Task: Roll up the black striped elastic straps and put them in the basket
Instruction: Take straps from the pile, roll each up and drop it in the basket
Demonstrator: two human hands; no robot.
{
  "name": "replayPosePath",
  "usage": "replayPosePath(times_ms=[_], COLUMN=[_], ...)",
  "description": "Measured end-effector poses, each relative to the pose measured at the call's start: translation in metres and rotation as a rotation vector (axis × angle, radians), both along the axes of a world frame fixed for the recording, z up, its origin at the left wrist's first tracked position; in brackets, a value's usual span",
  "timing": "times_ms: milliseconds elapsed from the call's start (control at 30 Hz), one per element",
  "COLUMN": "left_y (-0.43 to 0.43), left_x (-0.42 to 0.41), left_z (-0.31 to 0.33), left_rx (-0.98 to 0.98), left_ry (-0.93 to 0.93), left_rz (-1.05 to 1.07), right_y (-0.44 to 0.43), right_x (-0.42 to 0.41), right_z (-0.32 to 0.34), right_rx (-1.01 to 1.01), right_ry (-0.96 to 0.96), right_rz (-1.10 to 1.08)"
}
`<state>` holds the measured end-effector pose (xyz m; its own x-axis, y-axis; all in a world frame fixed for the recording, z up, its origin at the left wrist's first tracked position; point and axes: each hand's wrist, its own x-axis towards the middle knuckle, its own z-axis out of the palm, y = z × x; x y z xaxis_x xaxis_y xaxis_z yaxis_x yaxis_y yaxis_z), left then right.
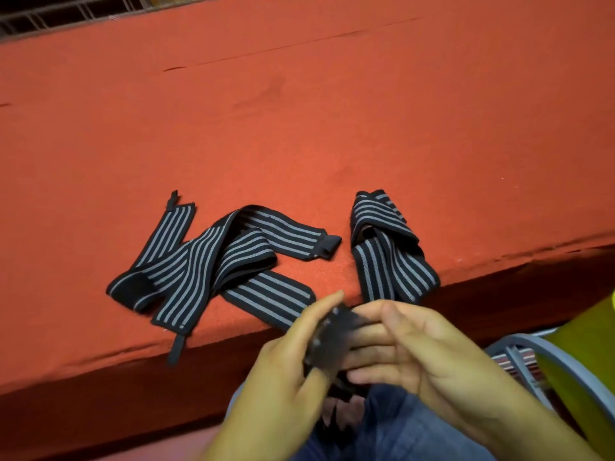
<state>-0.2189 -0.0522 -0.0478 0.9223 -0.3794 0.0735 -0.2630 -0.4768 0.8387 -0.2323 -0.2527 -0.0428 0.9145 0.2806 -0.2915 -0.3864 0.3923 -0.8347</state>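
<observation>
Black straps with grey stripes lie loose near the front edge of a red table (299, 128). One tangled heap of straps (213, 261) lies left of centre, and a folded strap (386, 247) lies to its right. Below the table edge both hands hold a blurred, partly rolled strap (332, 341). My left hand (286, 367) grips the roll from the left. My right hand (416, 344) has its fingers wrapped on it from the right. The strap's loose end hangs down towards my lap.
A grey metal basket rim (549, 351) shows at the lower right, beside a yellow-green object (592, 361). A metal railing (66, 15) runs along the table's far edge. My blue trousers (399, 427) are below the hands.
</observation>
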Motion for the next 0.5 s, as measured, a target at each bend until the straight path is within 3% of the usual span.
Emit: replayPosePath(times_ms=[100,167,267,500], left_y=[0.002,0.003,0.001,0.003], left_x=[0.003,0.005,0.005,0.011], left_z=[-0.004,-0.004,-0.002,0.003], left_rx=[-0.045,-0.048,-0.05,-0.026], left_ry=[-0.011,0.011,0.053,0.119], left_rz=[0.086,0.103,0.008,-0.11], right_y=[-0.006,-0.01,-0.004,0.011], right_x=[0.004,0.005,0.005,0.007], right_z=[-0.005,-0.009,-0.01,-0.015], right_rx=[-0.044,-0.199,-0.374,-0.259], right_ry=[-0.018,-0.097,-0.168,-0.138], right_rz=[-0.128,-0.191,-0.088,-0.106])
